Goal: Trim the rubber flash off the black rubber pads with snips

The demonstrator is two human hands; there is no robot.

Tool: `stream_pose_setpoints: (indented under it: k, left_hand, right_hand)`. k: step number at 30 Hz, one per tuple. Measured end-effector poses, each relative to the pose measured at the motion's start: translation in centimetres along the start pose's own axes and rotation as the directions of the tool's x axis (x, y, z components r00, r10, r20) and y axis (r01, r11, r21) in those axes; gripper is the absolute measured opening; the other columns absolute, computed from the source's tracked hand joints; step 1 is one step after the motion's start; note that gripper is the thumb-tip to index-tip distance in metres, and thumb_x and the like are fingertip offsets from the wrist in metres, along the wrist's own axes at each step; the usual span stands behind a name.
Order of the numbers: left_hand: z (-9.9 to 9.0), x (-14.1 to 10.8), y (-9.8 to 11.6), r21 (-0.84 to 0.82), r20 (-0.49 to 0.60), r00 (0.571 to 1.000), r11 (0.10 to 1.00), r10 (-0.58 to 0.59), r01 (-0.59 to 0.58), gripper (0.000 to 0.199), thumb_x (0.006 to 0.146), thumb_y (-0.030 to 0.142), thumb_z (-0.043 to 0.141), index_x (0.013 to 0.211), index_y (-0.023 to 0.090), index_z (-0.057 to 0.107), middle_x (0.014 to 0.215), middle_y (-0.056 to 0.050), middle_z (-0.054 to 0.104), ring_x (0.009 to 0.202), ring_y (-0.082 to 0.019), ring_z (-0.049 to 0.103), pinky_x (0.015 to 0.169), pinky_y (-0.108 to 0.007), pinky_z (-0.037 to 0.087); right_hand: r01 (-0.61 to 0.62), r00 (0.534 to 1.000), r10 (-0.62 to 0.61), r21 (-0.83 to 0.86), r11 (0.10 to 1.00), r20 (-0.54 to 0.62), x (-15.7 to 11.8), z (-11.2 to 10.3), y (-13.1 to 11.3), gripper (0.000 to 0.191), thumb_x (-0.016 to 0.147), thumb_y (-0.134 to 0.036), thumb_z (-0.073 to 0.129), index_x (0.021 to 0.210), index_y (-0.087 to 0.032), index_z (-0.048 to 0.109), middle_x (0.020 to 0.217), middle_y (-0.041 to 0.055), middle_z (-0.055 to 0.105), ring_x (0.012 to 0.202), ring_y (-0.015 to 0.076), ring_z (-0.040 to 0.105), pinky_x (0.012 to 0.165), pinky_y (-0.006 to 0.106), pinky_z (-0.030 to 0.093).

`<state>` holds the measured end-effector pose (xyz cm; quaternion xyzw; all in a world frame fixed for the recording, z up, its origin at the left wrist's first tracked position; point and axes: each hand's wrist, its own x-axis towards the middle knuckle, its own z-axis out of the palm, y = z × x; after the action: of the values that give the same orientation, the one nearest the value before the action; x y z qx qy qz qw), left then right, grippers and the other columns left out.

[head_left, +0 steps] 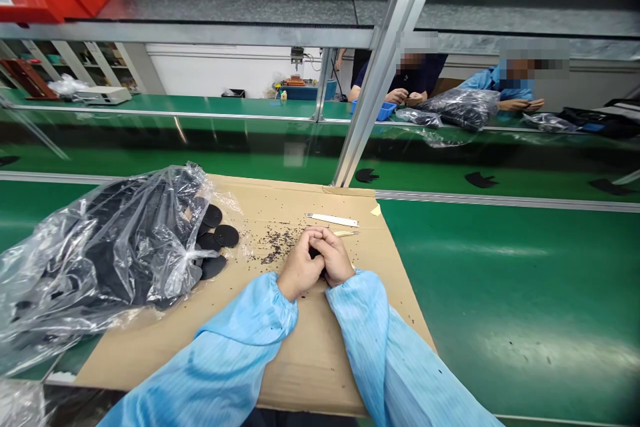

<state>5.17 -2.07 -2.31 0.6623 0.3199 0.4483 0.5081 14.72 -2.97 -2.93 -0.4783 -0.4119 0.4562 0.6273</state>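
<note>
The left hand (299, 265) and right hand (337, 257) press together around a small dark piece (315, 253) just above a cardboard sheet (300, 360), apparently laid there to catch the dark crumbs (274, 240) scattered on it beside the hands.

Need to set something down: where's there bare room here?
Free: the green bench mat right of the tan cardboard sheet, and the cardboard between the light-blue sleeves. Crowded: its left side, with the clear plastic bag and round black discs, plus dark crumbs beside the clasped hands.
</note>
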Motion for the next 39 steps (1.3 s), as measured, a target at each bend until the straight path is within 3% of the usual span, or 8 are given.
stream_pose_setpoints:
  k: [39]
  left_hand:
    - [0.01,-0.02,0.16,-0.014,0.004,1.0,1.0,-0.004,0.004,0.04,0.066,0.0,0.048,0.102,0.017,0.054,0.111,-0.007,0.059,0.106,-0.018,0.054,0.098,-0.034,0.04]
  right_hand:
    - [0.012,1.0,-0.012,-0.023,1.0,0.004,0.23,-0.2,0.46,0.02,0.067,-0.028,0.061,0.085,-0.02,0.066,0.08,0.0012,0.064,0.081,0.0196,0.057,0.078,0.033,0.045]
